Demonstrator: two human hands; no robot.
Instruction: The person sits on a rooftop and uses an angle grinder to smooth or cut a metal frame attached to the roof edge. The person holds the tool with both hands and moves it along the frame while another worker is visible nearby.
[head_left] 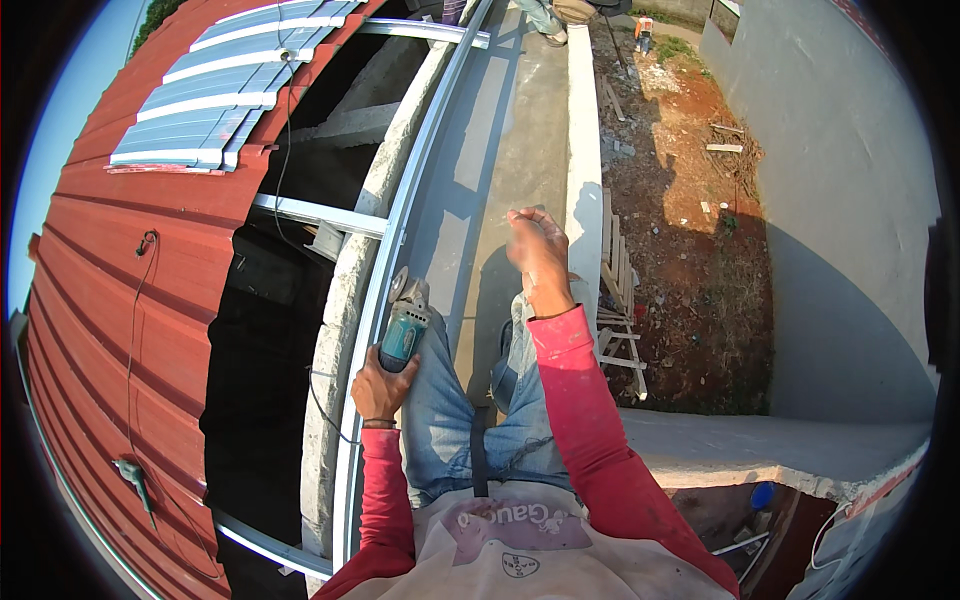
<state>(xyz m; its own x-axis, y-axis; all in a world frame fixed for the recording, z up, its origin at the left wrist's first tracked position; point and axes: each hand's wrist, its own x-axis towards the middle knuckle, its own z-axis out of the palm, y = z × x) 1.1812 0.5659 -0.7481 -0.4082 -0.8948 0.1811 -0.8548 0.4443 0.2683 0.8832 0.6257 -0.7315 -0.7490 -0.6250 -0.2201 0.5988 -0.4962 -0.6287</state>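
Observation:
My left hand (383, 388) grips the rear of a teal and grey angle grinder (404, 335), which points away from me with its disc (399, 284) beside the long metal beam (378, 270). The disc's edge is very close to the beam; whether they touch I cannot tell. My right hand (537, 248) is raised over the concrete ledge near the low white parapet. Its fingers are curled in and partly blurred, and anything between them is too small to make out. A dark cable (328, 405) runs near the left wrist.
At left a red corrugated roof (130, 330) carries blue-white metal sheets (230, 85) and a green power tool (133, 475). A dark opening (265, 330) lies between roof and wall. Beyond the parapet (584, 130), ground drops to red soil with wooden pallets (618, 270). Another person's leg (545, 20) stands ahead.

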